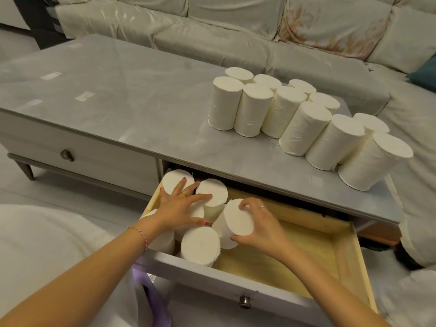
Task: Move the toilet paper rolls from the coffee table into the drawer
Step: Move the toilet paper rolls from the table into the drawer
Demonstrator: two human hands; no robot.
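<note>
Several white toilet paper rolls (pixel 298 119) stand upright in a cluster on the right part of the grey coffee table (pixel 122 95). Below the tabletop a wooden drawer (pixel 313 253) is pulled out. Several rolls (pixel 200 245) stand packed in its left end. My left hand (pixel 181 206) lies flat with spread fingers on top of those rolls. My right hand (pixel 257 226) grips a tilted roll (pixel 238 224) at the edge of that group, fingers curled around its top end. The drawer's right half shows bare wood.
A pale sofa (pixel 236 27) runs behind and to the right of the table. A second drawer with a dark knob (pixel 67 155) is closed on the left. A white cushion (pixel 42 234) and a purple item (pixel 155 300) lie near my left arm.
</note>
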